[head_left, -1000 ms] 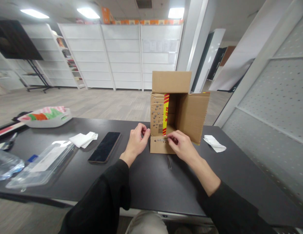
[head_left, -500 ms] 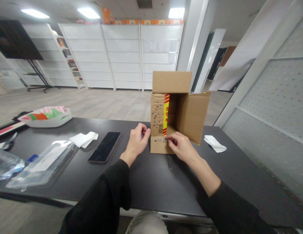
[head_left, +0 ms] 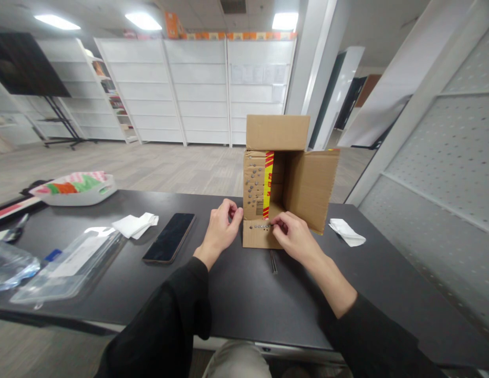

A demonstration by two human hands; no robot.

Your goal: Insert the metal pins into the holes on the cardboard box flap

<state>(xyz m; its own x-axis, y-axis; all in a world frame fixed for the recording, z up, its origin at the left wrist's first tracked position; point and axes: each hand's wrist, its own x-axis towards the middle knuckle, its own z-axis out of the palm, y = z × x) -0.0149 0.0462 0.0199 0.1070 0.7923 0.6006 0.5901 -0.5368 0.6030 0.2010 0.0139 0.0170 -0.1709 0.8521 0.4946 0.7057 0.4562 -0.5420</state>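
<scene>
An open cardboard box lies on its side on the dark table, its opening facing me. Round grey metal heads are scattered over its left flap, and a row of them runs along the lower flap. My right hand pinches at the right end of this row; whatever is between thumb and finger is hidden. Close beside the box's left edge, my left hand has its fingers curled together, and their contents cannot be made out. Thin metal rods lie below the lower flap.
Left of my hands are a phone, a folded tissue, a clear plastic case and a white basket with colourful cloth. Another tissue lies right of the box. A perforated panel stands along the right.
My right hand has shifted very slightly to the right along the lower flap, fingers still pinched. My left hand and the box stay where they were.
</scene>
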